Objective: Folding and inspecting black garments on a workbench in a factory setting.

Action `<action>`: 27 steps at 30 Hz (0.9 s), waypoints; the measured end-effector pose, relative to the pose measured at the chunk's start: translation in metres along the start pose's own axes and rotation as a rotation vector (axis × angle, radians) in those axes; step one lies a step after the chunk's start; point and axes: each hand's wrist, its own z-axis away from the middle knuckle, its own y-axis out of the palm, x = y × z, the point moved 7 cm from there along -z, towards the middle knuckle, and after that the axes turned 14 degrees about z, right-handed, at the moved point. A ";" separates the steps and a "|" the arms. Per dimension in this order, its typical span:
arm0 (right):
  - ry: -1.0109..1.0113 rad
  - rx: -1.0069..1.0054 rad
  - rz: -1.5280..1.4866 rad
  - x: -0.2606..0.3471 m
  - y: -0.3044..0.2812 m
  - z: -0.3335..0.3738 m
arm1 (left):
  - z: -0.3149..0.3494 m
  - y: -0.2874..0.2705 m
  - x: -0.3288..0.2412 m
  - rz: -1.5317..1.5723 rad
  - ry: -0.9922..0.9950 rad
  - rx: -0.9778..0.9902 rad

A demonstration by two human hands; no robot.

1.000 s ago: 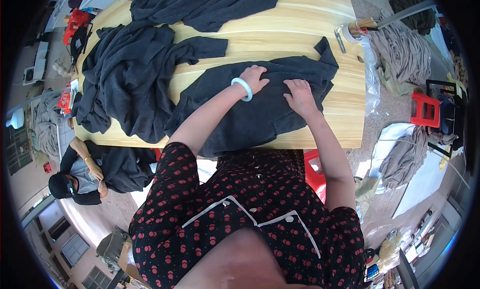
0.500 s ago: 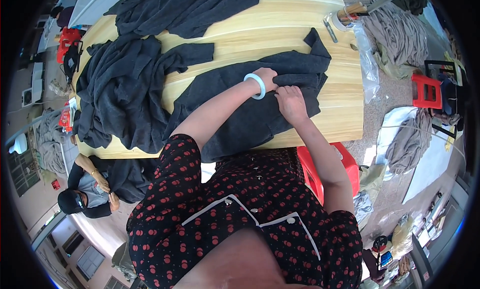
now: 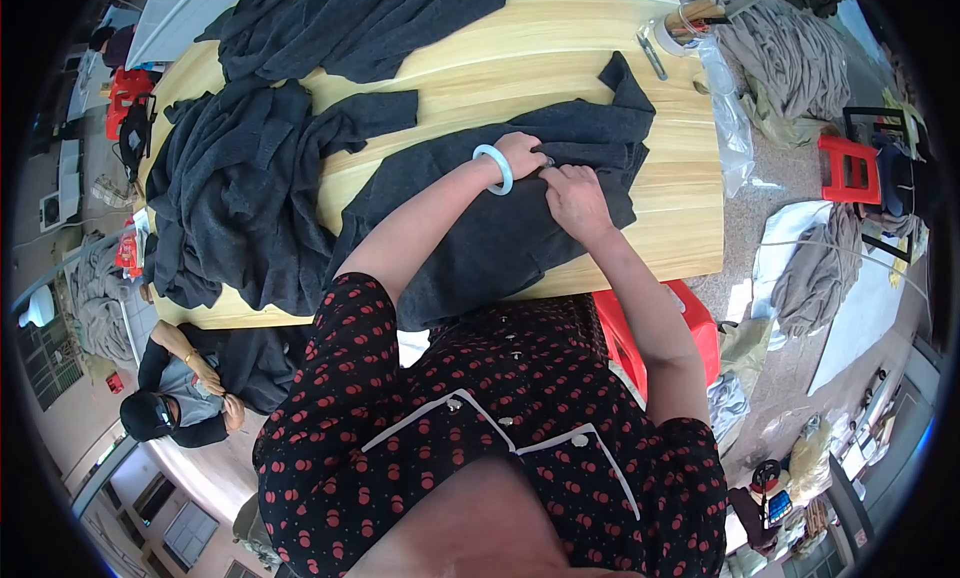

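Observation:
A dark grey knit garment (image 3: 465, 233) lies spread on the wooden table (image 3: 680, 203) in front of me. My left hand (image 3: 518, 158), with a pale bangle on its wrist, rests on the garment's upper part, fingers curled into the fabric. Just right of it, my right hand (image 3: 578, 200) pinches the same garment with bent fingers. The fingertips of both hands nearly meet at a small fold, and what exactly lies between them is partly hidden. One narrow end (image 3: 628, 88) of the garment points toward the far side.
Two more heaps of dark garments (image 3: 235, 198) lie left and far. A cutter-like tool (image 3: 653, 53) and a tub of sticks (image 3: 690, 23) sit at the far right corner. A red stool (image 3: 690, 328) stands by my right side. A seated person (image 3: 180, 388) handles dark cloth at left.
My view has shifted slightly. Over the garment, my right fingers have moved a little farther up the fabric, and a small fold now shows between both hands.

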 end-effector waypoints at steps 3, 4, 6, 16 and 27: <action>-0.096 0.068 0.004 0.004 0.005 0.004 | 0.000 0.000 0.005 0.059 -0.016 -0.015; -0.051 0.025 -0.019 -0.001 0.003 0.003 | 0.001 -0.002 0.002 0.049 0.012 -0.051; -0.005 -0.021 -0.047 -0.007 0.002 0.003 | 0.002 -0.003 -0.001 0.034 0.038 -0.086; 0.102 -0.025 -0.078 -0.016 0.007 0.002 | 0.002 0.000 0.003 0.131 -0.021 -0.024; 0.124 0.004 -0.143 -0.016 0.008 0.001 | 0.003 0.001 0.005 0.126 -0.017 -0.044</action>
